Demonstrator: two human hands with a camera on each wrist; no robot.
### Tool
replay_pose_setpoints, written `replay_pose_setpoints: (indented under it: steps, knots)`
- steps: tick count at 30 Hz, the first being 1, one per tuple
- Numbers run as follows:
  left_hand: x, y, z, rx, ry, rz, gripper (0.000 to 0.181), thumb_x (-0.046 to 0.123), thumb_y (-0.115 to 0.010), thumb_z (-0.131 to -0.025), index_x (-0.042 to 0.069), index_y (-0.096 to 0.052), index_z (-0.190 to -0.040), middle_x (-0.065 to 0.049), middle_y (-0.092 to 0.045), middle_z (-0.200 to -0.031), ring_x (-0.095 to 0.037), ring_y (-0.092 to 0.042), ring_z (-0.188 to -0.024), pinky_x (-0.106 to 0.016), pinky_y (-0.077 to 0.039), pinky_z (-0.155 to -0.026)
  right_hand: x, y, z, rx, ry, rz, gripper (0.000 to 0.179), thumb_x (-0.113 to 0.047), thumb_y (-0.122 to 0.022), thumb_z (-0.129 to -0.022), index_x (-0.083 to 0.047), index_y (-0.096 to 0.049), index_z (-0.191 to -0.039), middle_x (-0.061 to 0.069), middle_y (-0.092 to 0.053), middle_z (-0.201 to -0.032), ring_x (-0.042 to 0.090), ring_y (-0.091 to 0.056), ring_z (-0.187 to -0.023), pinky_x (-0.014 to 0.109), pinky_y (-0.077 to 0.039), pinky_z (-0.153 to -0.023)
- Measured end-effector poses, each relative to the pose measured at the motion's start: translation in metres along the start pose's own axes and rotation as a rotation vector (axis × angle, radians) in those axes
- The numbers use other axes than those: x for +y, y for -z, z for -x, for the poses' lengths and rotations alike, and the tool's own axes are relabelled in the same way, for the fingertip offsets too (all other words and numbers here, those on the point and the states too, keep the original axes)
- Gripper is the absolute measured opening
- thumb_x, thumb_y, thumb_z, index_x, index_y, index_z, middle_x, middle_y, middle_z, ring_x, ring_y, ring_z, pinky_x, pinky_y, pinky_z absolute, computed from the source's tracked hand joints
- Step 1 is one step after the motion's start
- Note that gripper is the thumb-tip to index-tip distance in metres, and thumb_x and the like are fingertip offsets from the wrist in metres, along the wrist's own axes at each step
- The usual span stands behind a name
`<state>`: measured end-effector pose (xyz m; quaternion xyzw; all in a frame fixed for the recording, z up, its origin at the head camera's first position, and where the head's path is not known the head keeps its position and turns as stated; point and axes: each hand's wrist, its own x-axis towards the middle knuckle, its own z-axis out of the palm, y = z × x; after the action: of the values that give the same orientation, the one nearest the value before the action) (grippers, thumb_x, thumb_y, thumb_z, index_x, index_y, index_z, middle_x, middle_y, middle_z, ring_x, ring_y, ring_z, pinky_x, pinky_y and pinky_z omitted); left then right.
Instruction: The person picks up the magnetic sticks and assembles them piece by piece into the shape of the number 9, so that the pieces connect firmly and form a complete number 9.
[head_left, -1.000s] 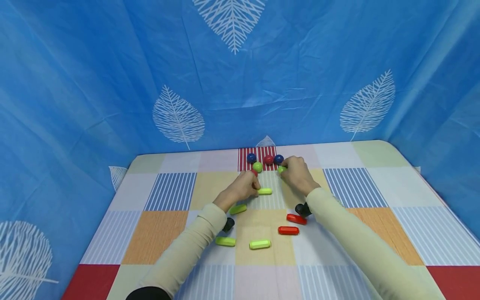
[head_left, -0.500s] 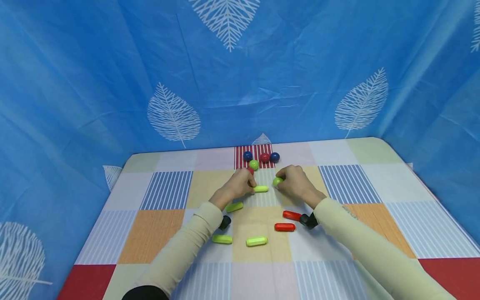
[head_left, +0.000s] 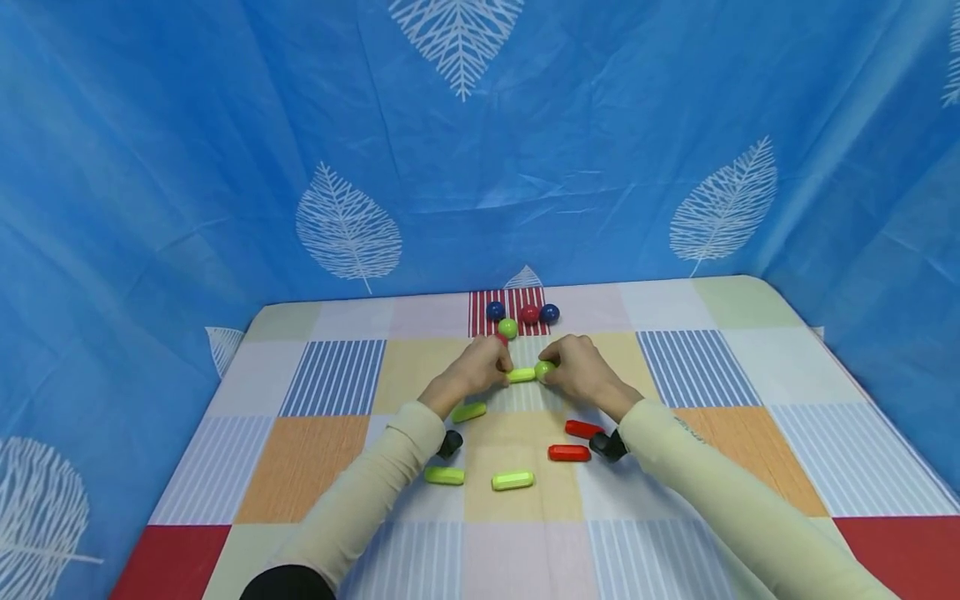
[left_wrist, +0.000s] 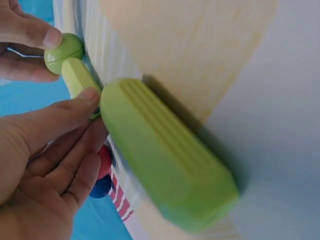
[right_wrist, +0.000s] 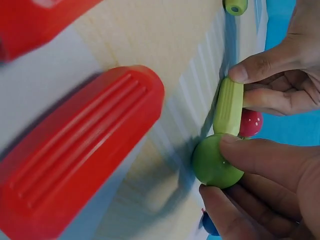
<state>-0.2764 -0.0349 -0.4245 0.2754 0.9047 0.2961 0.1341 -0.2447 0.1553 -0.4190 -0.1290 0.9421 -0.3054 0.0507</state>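
My left hand (head_left: 477, 364) pinches one end of a yellow-green ribbed stick (head_left: 522, 375) between thumb and fingers, low over the tablecloth. Between the thumb and fingertips of my right hand (head_left: 583, 367) is a green ball (right_wrist: 215, 162). Ball and stick meet end to end in the right wrist view, the ball at the stick's free end. Close to my left hand in its wrist view lies another green stick (left_wrist: 165, 155). A red stick (right_wrist: 90, 145) lies large in front of the right wrist camera.
Blue balls (head_left: 550, 313), a red ball (head_left: 529, 314) and another green ball (head_left: 507, 328) sit at the back. Further green sticks (head_left: 513, 481) and red sticks (head_left: 569, 453) lie nearer me on the patchwork cloth. A blue curtain (head_left: 570, 167) hangs behind the table.
My right hand has brought the green ball from the back toward me and leftward, up to the stick's end. My left hand keeps its hold on the stick in nearly the same place.
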Motion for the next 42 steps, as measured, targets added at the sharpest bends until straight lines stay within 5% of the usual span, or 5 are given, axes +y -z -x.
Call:
replay_pose_setpoints:
  steps: [6,11,34,39,42]
  knots:
    - [0.0,0.004,0.003,0.043,-0.011,-0.028,0.006,-0.004,-0.075,-0.083,0.002,-0.077,-0.084,-0.004,-0.071,-0.086,-0.01,-0.058,-0.076,-0.021,-0.05,-0.069,-0.001,-0.003,0.001,-0.003,-0.009,-0.003,0.027,0.001,-0.075,-0.08,0.006,-0.073,-0.107,0.015,-0.071,-0.1,0.022,-0.062,-0.088,0.041,-0.055,-0.083]
    - [0.001,0.004,0.004,0.049,-0.001,-0.024,0.012,-0.005,-0.072,-0.086,0.0,-0.076,-0.096,-0.01,-0.072,-0.096,-0.017,-0.065,-0.087,-0.028,-0.055,-0.076,0.0,-0.002,0.001,0.001,0.001,-0.004,0.027,0.001,-0.075,-0.08,0.006,-0.073,-0.107,0.016,-0.072,-0.101,0.022,-0.063,-0.089,0.041,-0.055,-0.083]
    - [0.002,0.002,0.004,0.089,-0.024,0.033,0.012,-0.006,-0.075,-0.082,-0.001,-0.077,-0.093,-0.009,-0.073,-0.091,-0.018,-0.069,-0.085,-0.025,-0.056,-0.075,0.003,0.003,0.002,-0.003,-0.022,0.009,0.03,0.0,-0.079,-0.079,0.003,-0.074,-0.109,0.011,-0.073,-0.097,0.022,-0.063,-0.091,0.04,-0.053,-0.085]
    - [-0.001,0.009,0.006,0.066,-0.033,0.088,0.013,-0.004,-0.076,-0.082,-0.003,-0.076,-0.095,-0.011,-0.074,-0.091,-0.018,-0.068,-0.083,-0.025,-0.055,-0.073,0.003,0.003,0.002,-0.016,-0.015,-0.023,0.031,0.001,-0.079,-0.079,0.004,-0.074,-0.109,0.011,-0.073,-0.098,0.021,-0.065,-0.088,0.038,-0.056,-0.083]
    - [-0.001,0.015,0.006,0.117,-0.009,0.155,0.012,-0.001,-0.074,-0.085,-0.005,-0.075,-0.097,-0.011,-0.074,-0.091,-0.019,-0.067,-0.083,-0.027,-0.055,-0.072,0.004,0.002,0.002,-0.017,-0.013,-0.033,0.031,0.001,-0.079,-0.079,0.003,-0.074,-0.109,0.011,-0.073,-0.098,0.02,-0.065,-0.088,0.037,-0.056,-0.083]
